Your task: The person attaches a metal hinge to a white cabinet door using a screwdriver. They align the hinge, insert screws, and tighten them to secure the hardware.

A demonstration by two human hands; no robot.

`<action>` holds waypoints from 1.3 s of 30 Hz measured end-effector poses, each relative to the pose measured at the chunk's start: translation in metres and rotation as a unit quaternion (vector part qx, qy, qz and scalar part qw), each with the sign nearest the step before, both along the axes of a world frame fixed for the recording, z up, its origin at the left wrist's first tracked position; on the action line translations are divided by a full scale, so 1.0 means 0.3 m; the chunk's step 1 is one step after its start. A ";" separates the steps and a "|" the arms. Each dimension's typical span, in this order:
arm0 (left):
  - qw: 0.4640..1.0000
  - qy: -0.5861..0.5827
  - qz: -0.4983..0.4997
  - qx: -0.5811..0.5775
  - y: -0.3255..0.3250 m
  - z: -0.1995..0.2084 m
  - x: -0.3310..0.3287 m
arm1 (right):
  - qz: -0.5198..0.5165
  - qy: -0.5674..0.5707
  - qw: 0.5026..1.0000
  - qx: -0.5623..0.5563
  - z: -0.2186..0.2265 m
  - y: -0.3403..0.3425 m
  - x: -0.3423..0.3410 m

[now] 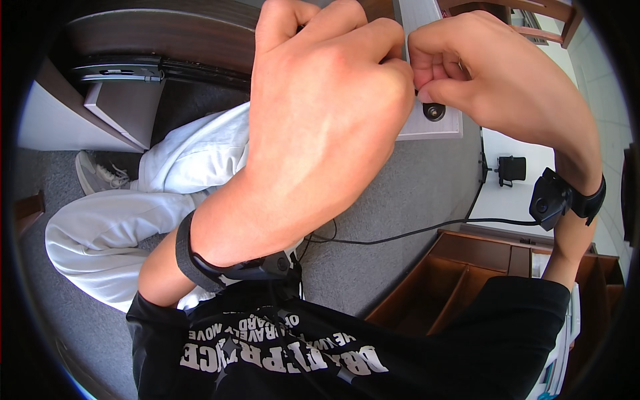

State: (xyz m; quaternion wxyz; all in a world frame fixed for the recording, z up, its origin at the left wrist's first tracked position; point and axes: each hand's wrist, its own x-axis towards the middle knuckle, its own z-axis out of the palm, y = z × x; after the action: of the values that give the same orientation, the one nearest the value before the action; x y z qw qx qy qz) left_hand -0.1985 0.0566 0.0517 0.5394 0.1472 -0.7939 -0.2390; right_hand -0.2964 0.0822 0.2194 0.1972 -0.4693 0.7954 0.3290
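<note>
My left hand (327,113) is large in the middle of the view, its back toward me and its fingers curled closed. Whatever lies inside those fingers is hidden. Beside it, my right hand (493,73) pinches thumb against forefinger at a light wood-grain board (417,131). A tiny dark bit shows at that pinch, too small to name. Just below the right thumb, a round black fitting (434,112) with a shiny centre sits on the board near its end. The two hands almost meet over the board.
At the upper left, a black metal drawer slide (120,69) runs along a dark wooden panel (160,33), above a pale drawer box (123,113). A brown wooden compartment unit (427,290) stands at lower right. A black cable (400,239) crosses above the grey carpet (373,267) to my right wrist's camera (552,199).
</note>
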 end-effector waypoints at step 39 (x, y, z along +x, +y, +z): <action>0.998 -0.022 0.030 -0.053 -0.006 0.007 0.000 | 0.138 -0.056 0.988 0.031 0.065 -0.031 0.054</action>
State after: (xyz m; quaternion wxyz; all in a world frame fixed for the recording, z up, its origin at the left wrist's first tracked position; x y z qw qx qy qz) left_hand -0.1984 0.0548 0.0538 0.5354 0.1478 -0.8125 -0.1771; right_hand -0.2803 0.0730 0.2390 0.2087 -0.5857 0.7001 0.3511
